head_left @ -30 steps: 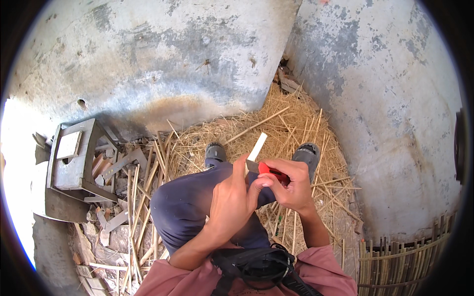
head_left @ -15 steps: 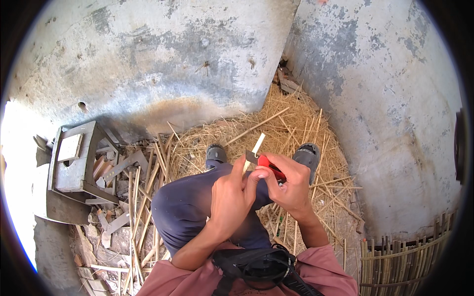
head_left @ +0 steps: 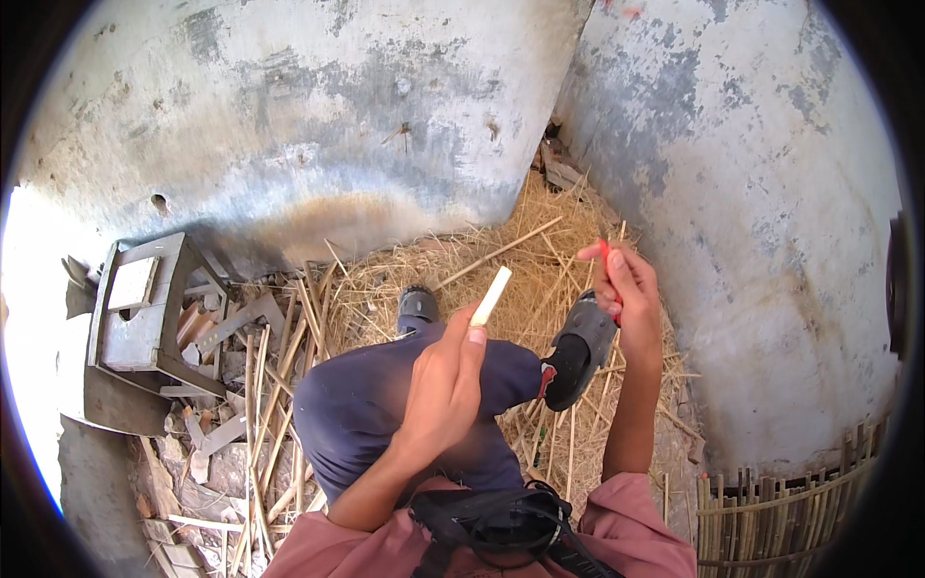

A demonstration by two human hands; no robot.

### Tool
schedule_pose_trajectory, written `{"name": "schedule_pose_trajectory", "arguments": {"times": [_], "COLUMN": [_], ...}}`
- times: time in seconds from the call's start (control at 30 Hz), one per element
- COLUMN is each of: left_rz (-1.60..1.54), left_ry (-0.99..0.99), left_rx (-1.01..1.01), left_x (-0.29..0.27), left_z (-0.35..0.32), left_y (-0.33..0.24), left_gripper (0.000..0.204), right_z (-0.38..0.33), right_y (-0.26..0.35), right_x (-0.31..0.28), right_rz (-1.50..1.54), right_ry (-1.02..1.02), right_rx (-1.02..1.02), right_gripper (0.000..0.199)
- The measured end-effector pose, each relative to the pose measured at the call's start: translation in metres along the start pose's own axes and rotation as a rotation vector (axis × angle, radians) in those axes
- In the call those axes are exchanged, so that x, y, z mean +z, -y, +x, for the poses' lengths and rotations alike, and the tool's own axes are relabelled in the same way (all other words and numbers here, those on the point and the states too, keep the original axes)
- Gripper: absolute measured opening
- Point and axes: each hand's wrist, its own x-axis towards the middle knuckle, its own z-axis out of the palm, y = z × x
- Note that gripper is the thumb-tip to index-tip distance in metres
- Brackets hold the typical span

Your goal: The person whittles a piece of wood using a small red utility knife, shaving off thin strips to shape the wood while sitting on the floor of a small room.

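Between the thumb and fingers of my left hand [head_left: 445,380], a short pale bamboo strip [head_left: 492,296] points up and slightly right. My right hand [head_left: 631,287] is raised off to the right, apart from the strip, closed around a red-handled knife [head_left: 609,275]. Most of the knife's handle is covered by the fingers, and its blade is hard to make out against the straw. Below the hands are my legs in dark trousers [head_left: 352,405] and dark clogs [head_left: 578,352].
Straw and loose sticks [head_left: 540,226] cover the floor. At left, a grey wooden box [head_left: 154,299] stands beside scrap wood and long bamboo strips [head_left: 258,424]. Worn plaster walls [head_left: 366,125] rise ahead and right. A slatted bamboo panel [head_left: 790,520] is at lower right.
My right hand has moved the knife away from the strip, up and to the right. The left hand stays nearly in place with the strip. My right foot has shifted inward and nearer.
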Motion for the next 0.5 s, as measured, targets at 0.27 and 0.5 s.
{"name": "schedule_pose_trajectory", "arguments": {"times": [0.27, 0.5], "left_rz": [-0.137, -0.186], "left_ry": [0.076, 0.083], "left_rx": [-0.102, -0.02], "left_x": [-0.003, -0.001], "left_z": [-0.006, -0.007], "left_y": [-0.012, -0.008], "left_gripper": [0.021, 0.037], "right_z": [-0.033, -0.033], "right_y": [-0.018, -0.021], "right_x": [0.036, 0.046], "right_rz": [-0.284, -0.235], "right_ry": [0.331, 0.384], "right_rx": [-0.241, -0.299], "right_gripper": [0.03, 0.031]}}
